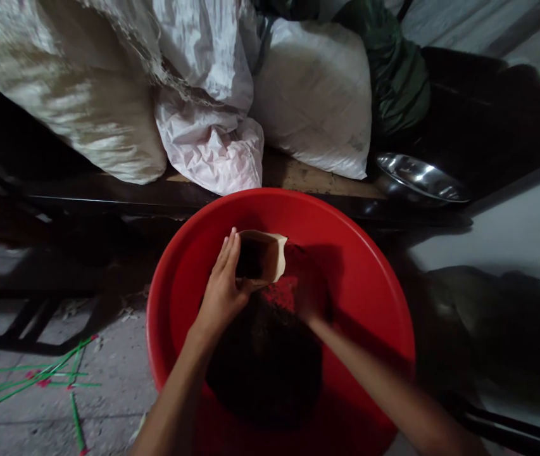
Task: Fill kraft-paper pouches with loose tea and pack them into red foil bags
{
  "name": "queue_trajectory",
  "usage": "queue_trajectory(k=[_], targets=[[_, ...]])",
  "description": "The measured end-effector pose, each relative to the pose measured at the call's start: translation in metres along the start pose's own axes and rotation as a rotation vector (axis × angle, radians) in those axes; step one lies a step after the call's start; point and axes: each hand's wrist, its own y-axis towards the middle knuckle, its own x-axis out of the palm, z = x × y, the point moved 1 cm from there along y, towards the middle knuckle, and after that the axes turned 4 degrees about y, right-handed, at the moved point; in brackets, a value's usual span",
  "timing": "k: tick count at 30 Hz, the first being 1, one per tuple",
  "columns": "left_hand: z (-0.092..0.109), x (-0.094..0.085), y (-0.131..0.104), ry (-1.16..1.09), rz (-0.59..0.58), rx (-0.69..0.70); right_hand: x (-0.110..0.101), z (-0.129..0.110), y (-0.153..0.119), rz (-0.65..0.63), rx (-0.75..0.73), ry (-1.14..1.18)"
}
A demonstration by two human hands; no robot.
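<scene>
My left hand [225,285] grips the left side of an open brown paper bag [274,258], its mouth facing up, with dark contents inside. The bag is held over a large red basin [369,272]. Dark loose material [264,367] is heaped in the basin below the bag, with some scattered against the far wall. My right hand [310,294] is low in the basin, to the right of the bag and beside the heap. Shadow and motion blur hide its fingers and anything in them.
Behind the basin, stuffed white sacks [317,95] and a dark green bag [400,76] rest on a dark wooden bench [122,193]. A metal bowl [421,177] sits at its right. Green sticks with red ends [54,372] lie on the tiled floor at left.
</scene>
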Motion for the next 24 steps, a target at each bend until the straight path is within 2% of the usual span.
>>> queue_trajectory(k=[1, 3, 5, 7, 11, 14, 19, 22, 24], targets=[[0.000, 0.000, 0.000, 0.003, -0.005, 0.005, 0.017, 0.008, -0.015, -0.088, -0.025, -0.030], [0.000, 0.001, -0.001, 0.010, -0.012, 0.015, 0.049, 0.015, -0.042, -0.379, -0.153, -0.104], [-0.001, 0.000, -0.001, 0.018, -0.013, 0.012, 0.069, 0.014, -0.060, -0.629, -0.245, -0.139], [-0.001, -0.002, -0.001, 0.023, -0.020, -0.005, 0.076, 0.008, -0.068, -0.735, -0.214, -0.105], [-0.001, -0.004, 0.001, 0.020, -0.028, -0.017, 0.072, -0.009, -0.077, -0.847, -0.110, -0.099], [-0.001, -0.004, 0.003, -0.001, -0.034, -0.027, 0.067, -0.018, -0.090, -0.881, -0.176, -0.192], [-0.005, -0.004, 0.002, -0.029, -0.027, -0.027, 0.053, -0.038, -0.107, -0.755, -0.366, -0.133], [-0.005, -0.002, 0.001, -0.051, -0.033, -0.002, 0.023, -0.071, -0.101, -0.684, -0.393, 0.033], [-0.004, -0.001, 0.000, -0.068, -0.055, 0.018, -0.004, -0.102, -0.088, -0.588, -0.386, 0.150]])
